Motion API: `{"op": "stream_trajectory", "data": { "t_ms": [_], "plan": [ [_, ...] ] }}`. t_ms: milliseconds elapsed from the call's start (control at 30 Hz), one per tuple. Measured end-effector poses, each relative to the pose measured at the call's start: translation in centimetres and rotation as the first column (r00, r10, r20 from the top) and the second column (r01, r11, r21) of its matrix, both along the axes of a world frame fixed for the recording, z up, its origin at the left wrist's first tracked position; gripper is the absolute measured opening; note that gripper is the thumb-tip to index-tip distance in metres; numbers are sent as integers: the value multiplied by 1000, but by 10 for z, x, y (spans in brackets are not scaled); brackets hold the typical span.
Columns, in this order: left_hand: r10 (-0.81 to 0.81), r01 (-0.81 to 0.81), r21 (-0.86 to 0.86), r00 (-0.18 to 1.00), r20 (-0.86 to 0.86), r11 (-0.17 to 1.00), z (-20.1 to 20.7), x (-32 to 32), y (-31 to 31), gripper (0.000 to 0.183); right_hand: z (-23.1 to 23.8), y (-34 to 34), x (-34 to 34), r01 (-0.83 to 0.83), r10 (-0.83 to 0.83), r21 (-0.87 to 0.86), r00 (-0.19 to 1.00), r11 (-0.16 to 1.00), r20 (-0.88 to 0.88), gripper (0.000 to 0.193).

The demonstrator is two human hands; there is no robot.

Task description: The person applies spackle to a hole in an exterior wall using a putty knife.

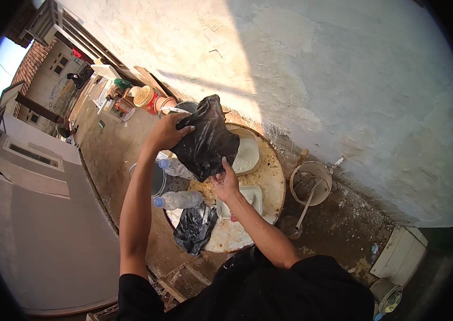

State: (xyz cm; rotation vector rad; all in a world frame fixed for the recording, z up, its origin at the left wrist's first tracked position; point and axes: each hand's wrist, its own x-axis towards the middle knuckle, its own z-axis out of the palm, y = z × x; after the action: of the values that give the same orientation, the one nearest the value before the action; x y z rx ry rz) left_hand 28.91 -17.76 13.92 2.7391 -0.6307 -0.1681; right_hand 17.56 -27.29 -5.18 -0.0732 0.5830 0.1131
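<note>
A black plastic bag is stretched between my two hands above a round, stained tabletop. My left hand grips its upper left side, thumb on top. Lower down, my right hand pinches the bottom edge with its thumb in front. Behind the bag, partly covered, stands a pale tub with whitish contents. Beneath my right hand and wrist lies a white tray holding white material. Two clear bottles with blue caps, an upper bottle and a lower bottle, lie left of it. Another crumpled black plastic bag rests at the near edge.
A grey bucket stands by the table's left side. To the right is a pale bucket with a stick leaning in it, close to the plastered wall. Orange-red buckets line the wall farther off. Wooden slats lie near me.
</note>
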Motion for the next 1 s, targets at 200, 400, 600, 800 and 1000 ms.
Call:
{"op": "stream_trajectory", "data": {
  "t_ms": [200, 400, 600, 800, 1000],
  "plan": [
    [-12, 13, -13, 999, 37, 1000, 7, -6, -1, 43, -2, -8, 6, 21, -18, 46, 998, 999, -55, 27],
    [4, -4, 4, 998, -60, 1000, 5, -5, 4, 46, -15, -4, 2, 8, -7, -1, 999, 1000, 52, 25],
    [13, -12, 38, 1000, -17, 999, 0, -8, 6, 47, -25, -3, -1, -33, 35, -26, 996, 999, 77, 23],
    [65, -63, 27, 995, -80, 998, 5, -17, 5, 48, -21, -2, 1, -33, 36, -45, 998, 998, 53, 22],
    [15, -17, 25, 998, 53, 1000, -2, -20, 13, 48, -23, -1, -9, -30, 41, -90, 992, 996, 123, 20]
  ]
}}
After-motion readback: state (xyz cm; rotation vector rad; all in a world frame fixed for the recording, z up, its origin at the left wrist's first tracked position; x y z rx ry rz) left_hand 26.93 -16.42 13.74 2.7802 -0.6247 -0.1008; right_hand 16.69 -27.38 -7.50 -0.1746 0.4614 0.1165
